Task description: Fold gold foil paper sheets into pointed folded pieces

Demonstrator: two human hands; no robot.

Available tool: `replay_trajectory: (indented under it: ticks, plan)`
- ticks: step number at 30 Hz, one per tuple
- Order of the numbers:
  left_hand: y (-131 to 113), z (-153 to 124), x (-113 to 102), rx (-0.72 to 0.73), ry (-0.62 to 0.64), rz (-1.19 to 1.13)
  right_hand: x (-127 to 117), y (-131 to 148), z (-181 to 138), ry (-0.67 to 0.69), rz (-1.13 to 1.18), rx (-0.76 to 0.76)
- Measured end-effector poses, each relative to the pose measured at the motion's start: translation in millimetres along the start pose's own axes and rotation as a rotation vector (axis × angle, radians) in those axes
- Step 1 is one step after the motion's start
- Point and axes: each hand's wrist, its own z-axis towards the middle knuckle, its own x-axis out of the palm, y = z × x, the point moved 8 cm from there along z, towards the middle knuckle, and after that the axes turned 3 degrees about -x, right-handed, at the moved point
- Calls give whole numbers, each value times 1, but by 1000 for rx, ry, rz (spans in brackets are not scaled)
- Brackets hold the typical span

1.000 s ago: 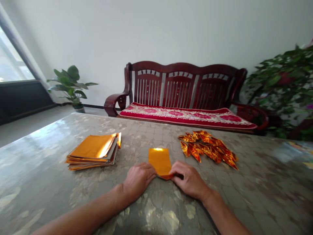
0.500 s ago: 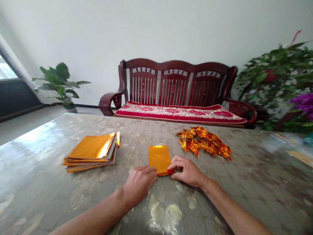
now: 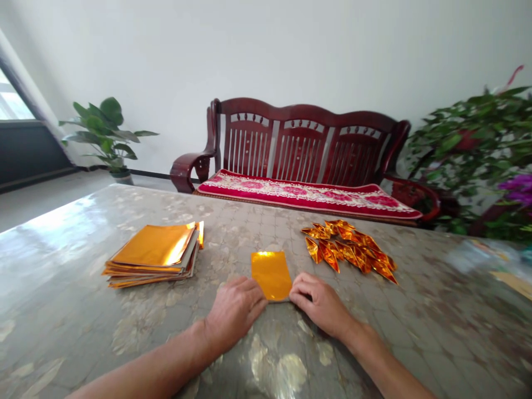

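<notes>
Gold foil sheet lies flat on the table, well back from the far edge and between two groups of foil. Its near end looks a little rounded, as if bent there, but fingers hide part of it. The left hand is at the sheet's near left corner, fingers close together on the border; whether its thumb grips too, I cannot tell. The right hand has thumb and fingers narrowed on the near right corner. Both corners are probably held together so that the sheet does not turn — and the table gives it a firm bed.

Toward the far left corner of the table rests the stack of foil sheets, perhaps put there for easy reach of the left hand. On the opposite side, toward the far edge, the folded foil pieces lie in a loose group. This separation seems useful against mixing — flat ones left, shaped ones right. Clear plastic lies farther right, well apart from both hands.
</notes>
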Motion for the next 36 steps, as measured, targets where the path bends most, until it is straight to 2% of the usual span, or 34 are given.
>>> replay_trajectory:
  ticks: [12,23,36]
  plan:
    - [26,7,0,-259,72,-44,3,-4,4,-70,-208,64]
    - [33,4,-1,-330,88,-5,5,0,1,-65,-307,19]
    - [27,-1,6,-276,105,-50,4,-1,-6,-67,-279,20]
